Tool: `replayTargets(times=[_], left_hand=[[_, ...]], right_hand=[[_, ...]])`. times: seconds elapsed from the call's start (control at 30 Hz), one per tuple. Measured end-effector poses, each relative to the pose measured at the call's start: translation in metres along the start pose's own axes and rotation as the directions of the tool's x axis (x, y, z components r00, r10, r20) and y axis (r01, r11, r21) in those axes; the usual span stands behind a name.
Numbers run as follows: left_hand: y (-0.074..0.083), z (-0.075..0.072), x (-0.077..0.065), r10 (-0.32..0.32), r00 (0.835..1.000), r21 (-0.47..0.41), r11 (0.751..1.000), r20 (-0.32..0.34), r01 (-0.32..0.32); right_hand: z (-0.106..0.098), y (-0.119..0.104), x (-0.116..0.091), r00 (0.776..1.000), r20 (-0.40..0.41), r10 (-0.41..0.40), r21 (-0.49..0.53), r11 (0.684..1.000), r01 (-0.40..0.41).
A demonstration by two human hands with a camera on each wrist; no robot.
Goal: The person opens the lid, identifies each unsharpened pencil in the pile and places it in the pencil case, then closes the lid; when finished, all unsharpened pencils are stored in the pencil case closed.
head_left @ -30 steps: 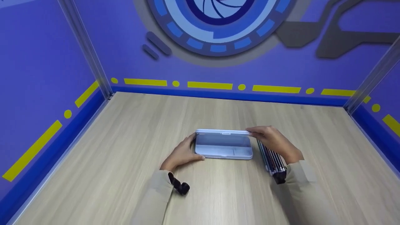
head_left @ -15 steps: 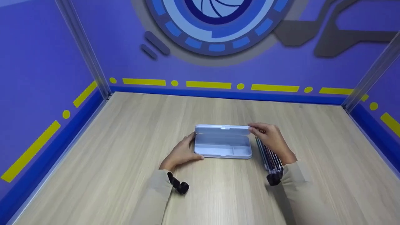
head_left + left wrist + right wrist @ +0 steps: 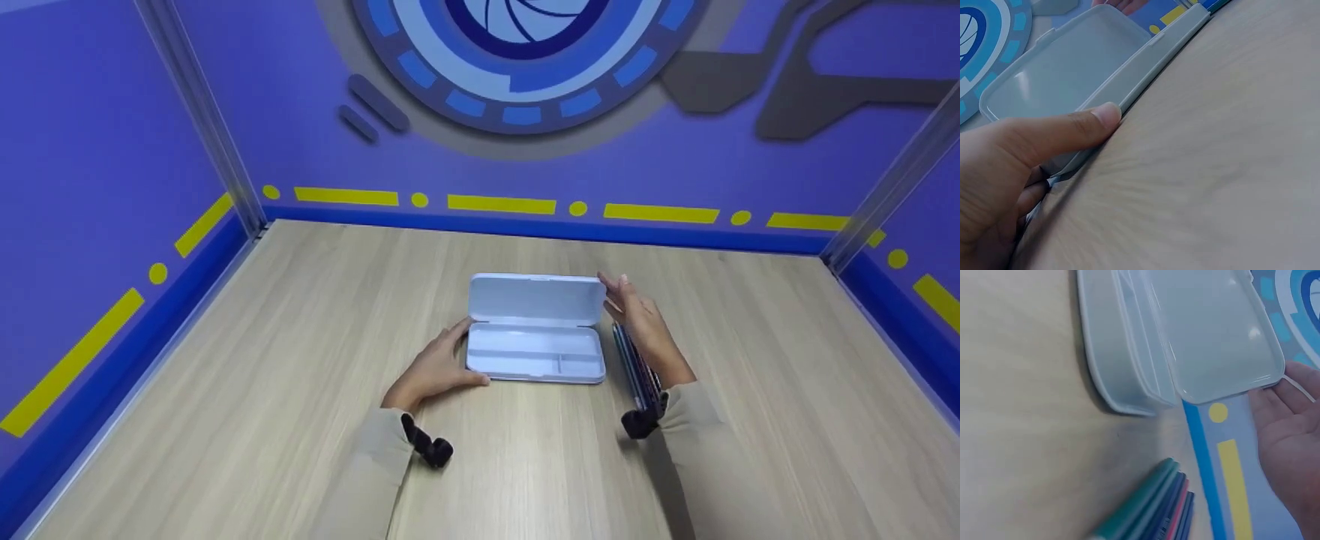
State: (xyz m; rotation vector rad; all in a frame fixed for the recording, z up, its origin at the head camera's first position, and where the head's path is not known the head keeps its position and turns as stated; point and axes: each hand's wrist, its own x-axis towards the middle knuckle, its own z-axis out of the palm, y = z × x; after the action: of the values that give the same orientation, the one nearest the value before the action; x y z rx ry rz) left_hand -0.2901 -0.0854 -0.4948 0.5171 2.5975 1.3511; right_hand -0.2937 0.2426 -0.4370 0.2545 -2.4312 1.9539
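A pale, whitish pencil case lies on the table with its lid swung up at the back. Its tray is divided into compartments with nothing lying in them. My left hand grips the case's left end, thumb along the front wall and fingers round the far side. At the lid's right corner, the fairly straight fingers of my right hand touch the edge from behind; the right wrist view shows the palm facing the camera. Beneath that forearm, a bundle of pencils is partly hidden.
The wood-grain table is enclosed by blue-purple panels at the back and sides. Dark wrist cameras are strapped at both cuffs; the right one overlaps the near end of the pencils.
The lid has risen from nearly closed to standing up, leaning back. My right hand has moved away from me with it, its fingers loosening from a pinch. My left hand has stayed put.
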Motion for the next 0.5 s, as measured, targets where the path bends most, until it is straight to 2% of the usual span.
replayTargets(times=[0.13, 0.33, 0.5], left_hand=[[0.001, -0.001, -0.001, -0.009, 1.0, 0.005, 1.0, 0.002, 0.009], [0.003, -0.002, -0.002, -0.02, 1.0, 0.041, 0.999, 0.015, 0.019], [0.003, -0.001, -0.003, -0.021, 1.0, 0.044, 0.999, 0.018, 0.02]], right_hand=[[0.003, 0.003, 0.007, 0.998, 0.038, 0.041, 0.029, 0.999, -0.043], [0.007, 0.008, 0.018, 0.991, 0.079, 0.105, -0.023, 0.994, -0.104], [0.009, 0.013, 0.022, 0.98, 0.121, 0.156, -0.011, 0.988, -0.156]])
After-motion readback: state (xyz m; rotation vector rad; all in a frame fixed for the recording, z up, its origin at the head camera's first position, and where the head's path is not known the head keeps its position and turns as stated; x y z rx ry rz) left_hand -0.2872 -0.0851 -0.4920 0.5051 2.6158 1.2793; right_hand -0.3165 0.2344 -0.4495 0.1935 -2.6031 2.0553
